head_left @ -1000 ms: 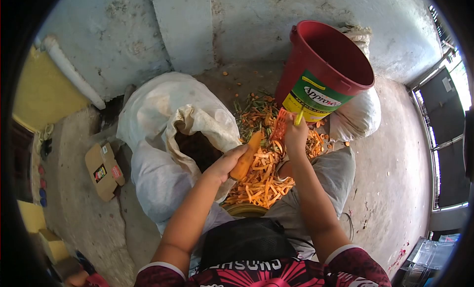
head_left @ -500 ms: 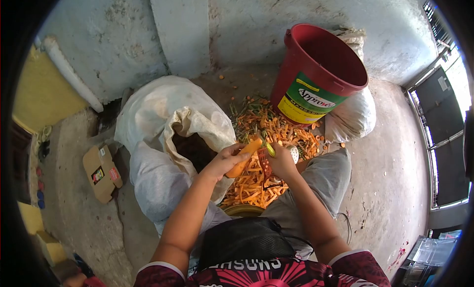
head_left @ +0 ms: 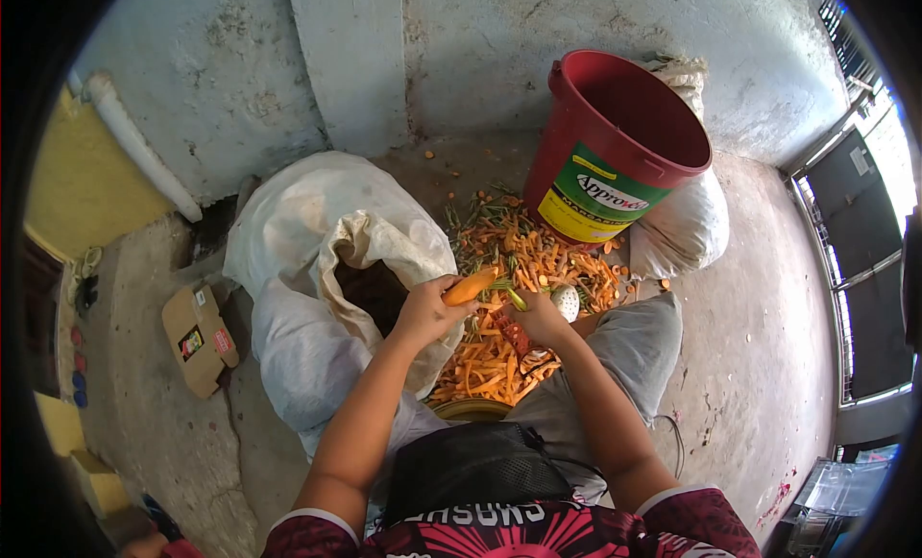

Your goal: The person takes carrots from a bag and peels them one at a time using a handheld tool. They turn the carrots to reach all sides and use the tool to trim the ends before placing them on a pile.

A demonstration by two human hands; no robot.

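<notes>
My left hand (head_left: 425, 313) is closed round an orange carrot (head_left: 471, 285), whose tip points to the right. Opposite it, my right hand (head_left: 540, 319) grips a green-handled peeler or knife (head_left: 518, 300); which of the two is too small to tell. Orange peelings (head_left: 495, 364) lie heaped below and beyond both hands. Close to the left hand, a large whitish sack (head_left: 331, 198) stands with its mouth open and dark inside. A reddish perforated piece (head_left: 514, 333) shows under the right hand.
A tall red bucket (head_left: 576, 145) with a green and yellow label stands beyond the peelings, before a white sack (head_left: 687, 227). A cardboard box (head_left: 199, 339) lies at the left. The wall (head_left: 221, 68) rises ahead; a dark gate stands at the right.
My left hand has shifted slightly left with the carrot, which now lies flatter. My right hand has moved a little down and left, apart from the carrot.
</notes>
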